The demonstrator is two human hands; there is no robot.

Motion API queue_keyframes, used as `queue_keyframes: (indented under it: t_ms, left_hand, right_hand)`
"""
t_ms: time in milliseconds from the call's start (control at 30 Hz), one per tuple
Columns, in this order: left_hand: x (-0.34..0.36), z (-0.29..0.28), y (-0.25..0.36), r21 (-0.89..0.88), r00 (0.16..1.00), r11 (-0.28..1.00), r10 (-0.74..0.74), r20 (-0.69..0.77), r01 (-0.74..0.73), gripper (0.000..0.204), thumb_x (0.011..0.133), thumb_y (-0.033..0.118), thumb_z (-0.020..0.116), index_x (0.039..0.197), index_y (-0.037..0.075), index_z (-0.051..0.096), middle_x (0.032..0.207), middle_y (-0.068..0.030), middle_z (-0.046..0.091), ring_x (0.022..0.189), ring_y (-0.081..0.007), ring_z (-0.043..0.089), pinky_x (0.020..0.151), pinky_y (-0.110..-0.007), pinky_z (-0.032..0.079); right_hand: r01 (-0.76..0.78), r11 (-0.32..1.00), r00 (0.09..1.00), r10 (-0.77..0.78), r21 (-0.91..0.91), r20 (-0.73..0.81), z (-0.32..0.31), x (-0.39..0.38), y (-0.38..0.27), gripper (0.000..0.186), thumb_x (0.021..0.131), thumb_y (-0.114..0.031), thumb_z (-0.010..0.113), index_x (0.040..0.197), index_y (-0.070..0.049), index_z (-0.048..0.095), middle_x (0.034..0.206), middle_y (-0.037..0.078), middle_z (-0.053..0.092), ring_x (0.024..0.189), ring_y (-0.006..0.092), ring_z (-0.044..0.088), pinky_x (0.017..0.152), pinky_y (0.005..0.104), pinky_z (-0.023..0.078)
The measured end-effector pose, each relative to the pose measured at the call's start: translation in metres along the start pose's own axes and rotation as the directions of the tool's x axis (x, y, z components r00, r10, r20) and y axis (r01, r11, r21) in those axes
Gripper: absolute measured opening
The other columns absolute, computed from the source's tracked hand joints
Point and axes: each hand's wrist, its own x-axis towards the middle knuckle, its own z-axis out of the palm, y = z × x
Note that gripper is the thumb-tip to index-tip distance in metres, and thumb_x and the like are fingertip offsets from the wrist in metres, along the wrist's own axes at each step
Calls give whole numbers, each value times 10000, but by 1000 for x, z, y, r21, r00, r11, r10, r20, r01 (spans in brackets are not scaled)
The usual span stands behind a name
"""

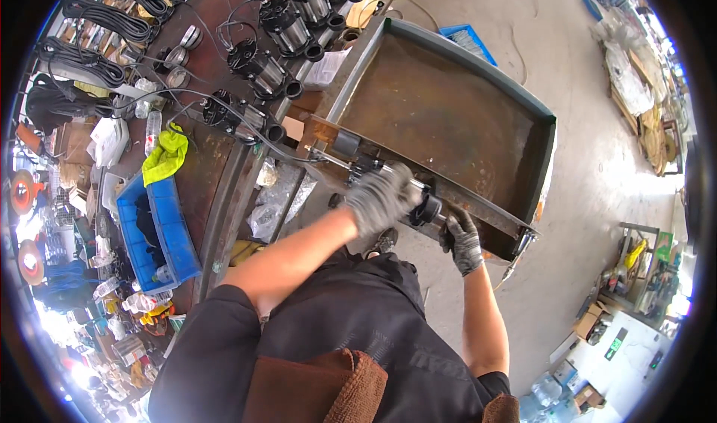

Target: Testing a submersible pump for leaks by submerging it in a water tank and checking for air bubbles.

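A pump [426, 209] with a black and steel body lies sideways in a clamping frame along the near edge of a metal water tank [539, 135]. My left hand [382, 199], in a grey glove, is closed over the pump's middle and smeared by motion. Close to the pump's right end, my right hand [464, 245] has its gloved fingers curled; what they hold is hidden. A steel rod [328, 158] meets the pump's left end, and a black cable [261, 135] runs off to the left.
Several similar pumps [284, 27] stand in a row on the bench at the upper left. A blue bin [175, 232] with a yellow-green cloth [166, 156] is at the left. Clear plastic bags [272, 206] lie between bench and tank. Beyond the tank sits a blue crate [478, 40].
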Motion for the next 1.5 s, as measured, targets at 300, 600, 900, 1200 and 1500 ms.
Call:
queue_keyframes:
  t_ms: [300, 600, 900, 1200, 1500]
  left_hand:
    - [-8, -87, -229, -309, 979, 932, -156, 131, 190, 324, 946, 311, 679, 1133, 51, 630, 938, -153, 673, 824, -253, 651, 770, -392, 522]
    - [14, -85, -221, -218, 880, 870, -374, 293, 442, 285, 962, 324, 671, 1075, 63, 669, 717, -28, 603, 578, -132, 554, 560, -318, 533]
    - [-5, -88, -224, -90, 913, 910, 398, -93, -405, 283, 996, 193, 614, 1204, 1, 625, 983, -74, 706, 876, -181, 676, 824, -286, 555]
    - [21, -73, -216, -449, 663, 491, -605, 442, 747, 355, 1015, 394, 535, 1022, 61, 659, 633, -21, 589, 472, -111, 524, 449, -271, 450]
    - [-15, -107, -221, -75, 933, 951, 307, 185, -299, 328, 926, 66, 689, 1250, 47, 642, 929, 11, 656, 886, -116, 621, 861, -259, 517]
  right_hand:
    - [-497, 860, 863, 503, 112, -34, 8, -5, -41, 296, 905, -390, 726, 772, -180, 566, 522, -36, 476, 384, 106, 406, 349, 249, 279]
    - [-355, 930, 933, 358, 100, -20, 8, -7, -32, 174, 933, -327, 703, 918, -164, 643, 684, -12, 606, 494, 110, 534, 406, 240, 400]
    - [-282, 880, 959, 274, 381, 77, 6, -11, -41, 296, 893, -224, 734, 1159, -108, 676, 876, 38, 710, 650, 174, 617, 614, 324, 562]
    - [156, 856, 961, -16, -494, 276, -11, 2, -47, 488, 1006, -247, 572, 1453, -82, 468, 1337, 105, 607, 1172, 261, 616, 955, 404, 555]
    - [-179, 892, 932, 289, -416, 218, -27, 28, -42, 99, 934, -136, 663, 1009, -74, 677, 849, 52, 701, 790, 217, 695, 673, 349, 557]
